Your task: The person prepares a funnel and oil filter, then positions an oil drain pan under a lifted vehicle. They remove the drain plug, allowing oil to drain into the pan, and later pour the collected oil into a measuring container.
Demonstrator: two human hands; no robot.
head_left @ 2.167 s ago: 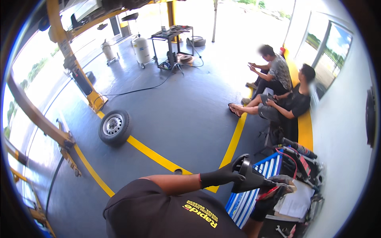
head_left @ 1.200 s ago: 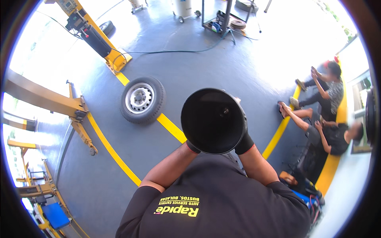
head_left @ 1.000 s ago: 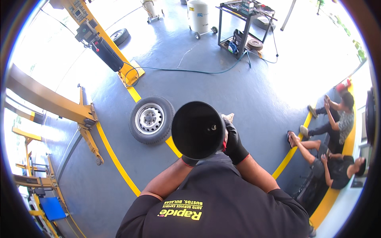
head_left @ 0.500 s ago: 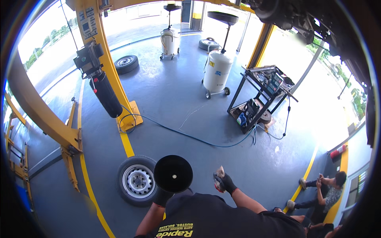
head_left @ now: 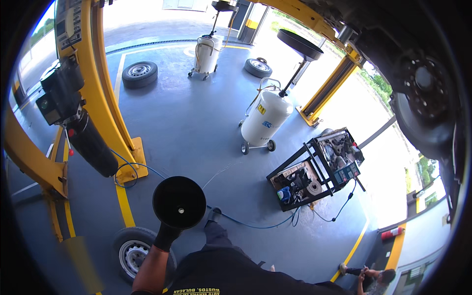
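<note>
Okay, nearest on my feed: dark shirt point(head_left: 246, 270) at the bottom edge, yellow lettering point(head_left: 196, 291) on it, upside down and cut off by the frame. Beyond that, lower left of centre, I have the left hand point(head_left: 167, 237), black-gloved, gripping the black funnel point(head_left: 179, 196) from below; fingers hidden behind the bowl. Right hand is out of my view, can't tell its state.

Funnel attitude: wide mouth faces up at the camera, nearly a full circle. Long axis runs roughly along my line of sight, spout end pointing away toward the floor, masked by the bowl. Pale outlet hole point(head_left: 181, 211) sits a bit below mouth centre, so I'm not dead on axis.

Next out, lower left: wheel point(head_left: 132, 253) lying flat, silver rim up, partly behind the left forearm point(head_left: 151, 268). Upper left: yellow lift post point(head_left: 91, 73) with pale label plates, print too small for me. Right of centre: black cart point(head_left: 325, 173) carrying a teal case point(head_left: 346, 173), light print unreadable. Past it, white tank point(head_left: 265, 120): yellow label, blue logo, small dark characters. Farthest, near the top: second white tank point(head_left: 207, 54).
</note>
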